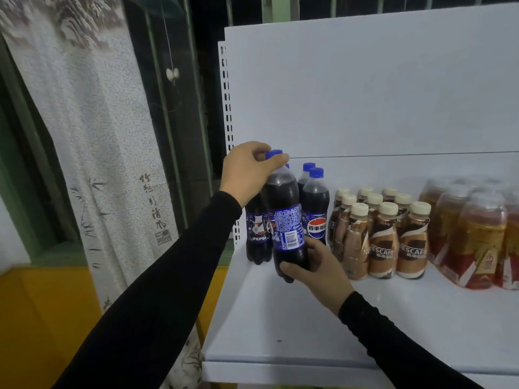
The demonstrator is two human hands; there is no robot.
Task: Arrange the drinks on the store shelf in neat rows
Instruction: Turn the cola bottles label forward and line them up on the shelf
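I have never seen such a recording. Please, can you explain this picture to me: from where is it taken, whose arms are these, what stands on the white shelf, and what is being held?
There is no machine here. The one picture comes from a camera worn on a person's head, looking forward and down, so the two arms in black sleeves are that person's own.

The left hand grips the blue cap end of a Pepsi bottle. The right hand holds the same bottle near its bottom.

On the white shelf stand other Pepsi bottles at the left, then rows of small Nescafe bottles, then amber drink bottles at the right. A patterned cloth hangs left of the shelf.
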